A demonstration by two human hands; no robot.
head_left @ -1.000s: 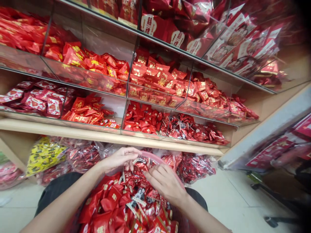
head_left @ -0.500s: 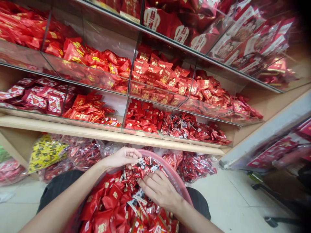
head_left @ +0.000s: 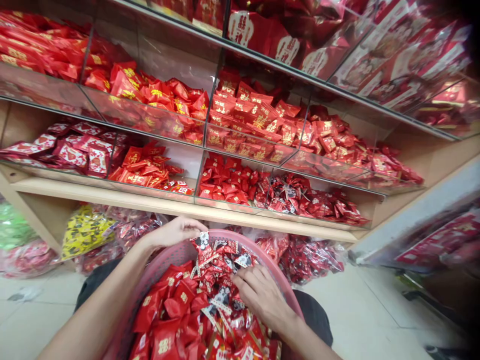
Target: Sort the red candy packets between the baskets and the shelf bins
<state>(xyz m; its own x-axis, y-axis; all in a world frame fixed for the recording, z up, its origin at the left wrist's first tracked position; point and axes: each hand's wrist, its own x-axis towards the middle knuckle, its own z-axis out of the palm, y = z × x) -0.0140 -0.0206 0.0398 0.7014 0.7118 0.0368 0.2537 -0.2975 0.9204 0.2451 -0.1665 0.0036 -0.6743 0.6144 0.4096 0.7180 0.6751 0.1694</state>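
A round pink plastic basket full of red wrapped candies stands between my knees. At its far left rim, my left hand has its fingertips pinched on a red packet with a black-and-white print, just above the heap. My right hand lies over the right side of the heap, fingers curled down onto the patterned packets; its fingertips are partly hidden, and what they hold, if anything, cannot be made out.
Ahead, shelves with clear dividers hold piles of red packets. Beneath them lie bagged sweets, among them a yellow bag and red bags. A wheeled stand's dark leg is on the tiled floor at right.
My left hand has moved up and left to the basket's rim, with a patterned packet now visible at its fingertips. My right hand has shifted slightly right. The view has shifted a little.
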